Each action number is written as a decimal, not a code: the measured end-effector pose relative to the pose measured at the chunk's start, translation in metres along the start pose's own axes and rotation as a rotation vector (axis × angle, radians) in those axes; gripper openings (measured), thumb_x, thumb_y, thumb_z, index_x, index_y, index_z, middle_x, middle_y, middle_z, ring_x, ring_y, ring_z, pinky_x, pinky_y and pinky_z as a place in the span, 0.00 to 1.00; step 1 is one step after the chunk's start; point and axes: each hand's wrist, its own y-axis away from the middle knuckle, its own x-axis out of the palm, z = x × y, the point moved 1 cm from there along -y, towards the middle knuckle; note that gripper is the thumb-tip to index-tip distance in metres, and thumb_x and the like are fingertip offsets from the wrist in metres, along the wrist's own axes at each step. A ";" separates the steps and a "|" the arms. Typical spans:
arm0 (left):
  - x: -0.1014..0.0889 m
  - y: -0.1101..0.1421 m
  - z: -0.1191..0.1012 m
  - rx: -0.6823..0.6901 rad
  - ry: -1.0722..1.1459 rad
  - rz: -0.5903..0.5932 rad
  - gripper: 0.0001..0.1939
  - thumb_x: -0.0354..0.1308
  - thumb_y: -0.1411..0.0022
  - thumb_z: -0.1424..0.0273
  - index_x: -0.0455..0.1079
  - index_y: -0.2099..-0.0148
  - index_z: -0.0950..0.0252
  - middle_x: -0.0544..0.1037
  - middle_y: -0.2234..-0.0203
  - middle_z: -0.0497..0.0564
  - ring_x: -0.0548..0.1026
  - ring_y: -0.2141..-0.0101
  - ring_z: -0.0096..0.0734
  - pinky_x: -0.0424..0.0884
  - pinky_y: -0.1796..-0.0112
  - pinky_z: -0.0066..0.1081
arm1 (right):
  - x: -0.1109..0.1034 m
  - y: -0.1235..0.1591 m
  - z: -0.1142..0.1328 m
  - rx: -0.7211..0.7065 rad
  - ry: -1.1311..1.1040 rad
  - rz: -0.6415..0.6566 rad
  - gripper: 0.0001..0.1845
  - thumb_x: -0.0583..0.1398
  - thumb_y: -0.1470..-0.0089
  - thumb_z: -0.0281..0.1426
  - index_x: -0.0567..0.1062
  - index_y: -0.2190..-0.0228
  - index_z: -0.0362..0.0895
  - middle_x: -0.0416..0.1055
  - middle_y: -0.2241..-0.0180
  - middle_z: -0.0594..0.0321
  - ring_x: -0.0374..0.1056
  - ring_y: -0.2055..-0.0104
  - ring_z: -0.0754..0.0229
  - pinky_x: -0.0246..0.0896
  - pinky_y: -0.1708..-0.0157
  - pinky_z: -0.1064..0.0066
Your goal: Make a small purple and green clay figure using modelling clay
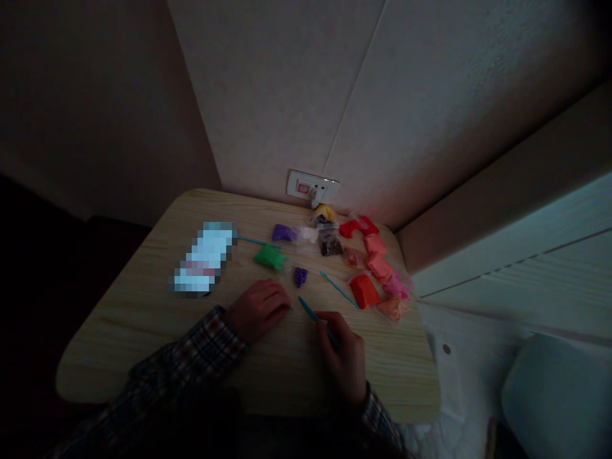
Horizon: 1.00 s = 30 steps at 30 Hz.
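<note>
My right hand (345, 357) is closed around a teal clay modelling knife (308, 308), its flat pointed end aimed up and left over the table. My left hand (258, 310) rests on the wood to the left of that tip, fingers curled together. A tiny greenish bit shows at its fingertips, too small to make out. Just beyond both hands sits a small cluster of purple clay balls (301, 276), touched by neither. Behind the left hand lies a bag of green clay (270, 257). A thin teal tool (339, 289) lies to the right of the purple cluster.
A lit, blurred-out phone (204, 260) lies on the table (143, 306) at left. Another teal stick (255, 241) lies beside it. Bags of purple (284, 233), black (329, 243), red (364, 291) and pink clay (380, 266) line the back and right. A wall socket (313, 185) is behind.
</note>
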 end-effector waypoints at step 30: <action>-0.011 -0.008 0.005 -0.740 1.055 -0.049 0.09 0.64 0.51 0.68 0.69 0.69 0.67 0.75 0.79 0.46 0.73 0.75 0.27 0.71 0.69 0.28 | 0.008 -0.015 0.018 -0.349 0.001 -0.116 0.11 0.53 0.43 0.22 0.71 0.59 0.45 0.69 0.71 0.63 0.66 0.71 0.63 0.62 0.73 0.74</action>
